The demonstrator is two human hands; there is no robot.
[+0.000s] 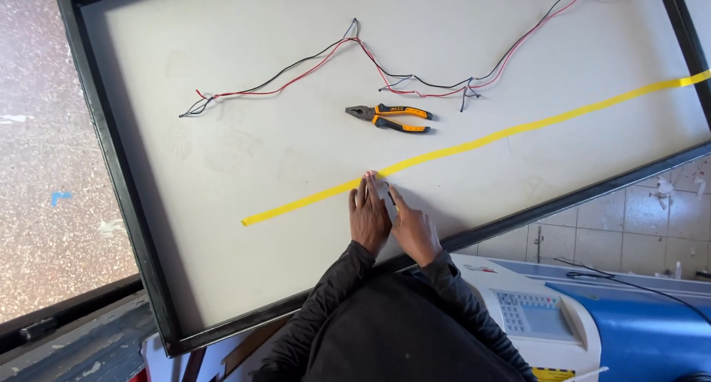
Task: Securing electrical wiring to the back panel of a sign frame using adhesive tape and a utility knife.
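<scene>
A large white panel in a black frame point(111, 167) lies tilted before me. A long yellow tape strip point(481, 139) runs across it from lower left to upper right. My left hand point(368, 215) lies flat on the panel, its fingertips pressing on the tape near the middle. My right hand point(415, 230) rests flat just beside it, fingers pointing toward the tape, holding nothing. Orange-and-black pliers point(389, 118) lie above the tape. Twisted red and black wires point(296, 75) trail across the upper panel.
A white and blue machine with a keypad point(548, 315) stands at the lower right under the frame's edge. Tiled floor point(637, 226) shows at the right, speckled floor point(37, 167) at the left. My dark sleeves fill the bottom centre.
</scene>
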